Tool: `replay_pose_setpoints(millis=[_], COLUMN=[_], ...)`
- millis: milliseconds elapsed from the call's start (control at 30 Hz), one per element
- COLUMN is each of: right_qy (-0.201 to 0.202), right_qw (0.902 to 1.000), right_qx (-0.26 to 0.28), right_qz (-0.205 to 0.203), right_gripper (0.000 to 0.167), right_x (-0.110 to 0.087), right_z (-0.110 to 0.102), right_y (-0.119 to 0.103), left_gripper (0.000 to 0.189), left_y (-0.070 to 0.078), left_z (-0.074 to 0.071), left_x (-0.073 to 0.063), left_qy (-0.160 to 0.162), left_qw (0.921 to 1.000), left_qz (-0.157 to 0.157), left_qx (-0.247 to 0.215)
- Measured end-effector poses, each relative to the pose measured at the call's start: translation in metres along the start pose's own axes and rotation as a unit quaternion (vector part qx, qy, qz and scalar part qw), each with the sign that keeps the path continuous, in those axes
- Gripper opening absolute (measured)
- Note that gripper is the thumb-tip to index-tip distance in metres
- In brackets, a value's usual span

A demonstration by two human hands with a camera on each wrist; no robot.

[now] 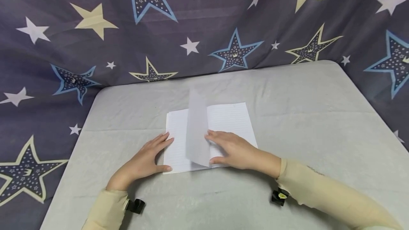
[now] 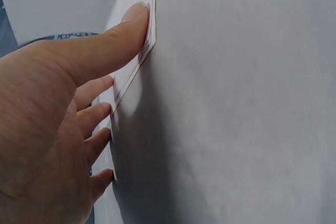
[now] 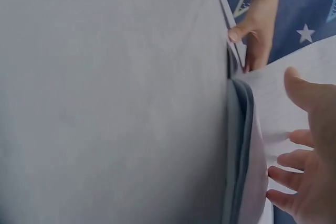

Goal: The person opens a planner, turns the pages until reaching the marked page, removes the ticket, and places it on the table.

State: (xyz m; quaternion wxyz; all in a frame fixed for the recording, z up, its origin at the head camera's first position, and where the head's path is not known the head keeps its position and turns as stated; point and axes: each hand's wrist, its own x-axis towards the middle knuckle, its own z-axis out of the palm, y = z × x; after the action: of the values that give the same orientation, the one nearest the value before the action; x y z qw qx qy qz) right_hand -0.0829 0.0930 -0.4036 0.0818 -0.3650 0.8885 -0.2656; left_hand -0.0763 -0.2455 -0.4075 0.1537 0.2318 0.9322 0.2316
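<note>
Head view: open lined notebook lying flat near the middle of the grey-covered table, spine running from 12 to 6 o'clock. One page standing upright above the spine, caught mid-turn and slightly blurred. Left hand resting at 8 o'clock of the notebook, fingers straight and loosely spread, fingertips on the left page, thumb against the near left corner. Right hand lying on the right page at 5 o'clock of the spine, fingers relaxed and extended toward the standing page, fingertips touching its lower part, thumb near the bottom edge. Cream sleeves on both arms, a small black clip at each wrist. Star-printed dark cloth hanging behind the table from 9 through 12 to 3 o'clock.

Left wrist view: left hand open, thumb pressed against the edge of the stacked pages, the other fingers straight and slightly apart on the paper at 7 o'clock.

Right wrist view: right hand at 4 o'clock, fingers spread, holding nothing, close to the lined page; the left hand visible at 1 o'clock on the notebook's edge.
</note>
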Motion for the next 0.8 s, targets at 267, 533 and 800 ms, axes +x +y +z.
replay_pose_setpoints(millis=[267, 533, 800], right_qy=[-0.047, -0.059, -0.082], right_qw=[0.9984, 0.9965, 0.9950], right_qx=[-0.030, -0.046, -0.041], right_qz=[-0.010, -0.036, -0.039], right_gripper=[0.071, 0.071, 0.071], right_x=[0.005, 0.003, 0.001], right_z=[0.010, 0.008, 0.007], right_y=[0.000, 0.003, 0.004], left_gripper=[0.106, 0.108, 0.085], left_y=[-0.006, -0.003, 0.011], left_z=[-0.010, -0.023, -0.010], left_x=[-0.012, -0.018, 0.003], left_qy=[-0.022, -0.033, -0.003], left_qw=[0.9988, 0.9946, 0.9995], left_qz=[-0.016, -0.038, -0.010], left_qx=[-0.041, -0.091, -0.029])
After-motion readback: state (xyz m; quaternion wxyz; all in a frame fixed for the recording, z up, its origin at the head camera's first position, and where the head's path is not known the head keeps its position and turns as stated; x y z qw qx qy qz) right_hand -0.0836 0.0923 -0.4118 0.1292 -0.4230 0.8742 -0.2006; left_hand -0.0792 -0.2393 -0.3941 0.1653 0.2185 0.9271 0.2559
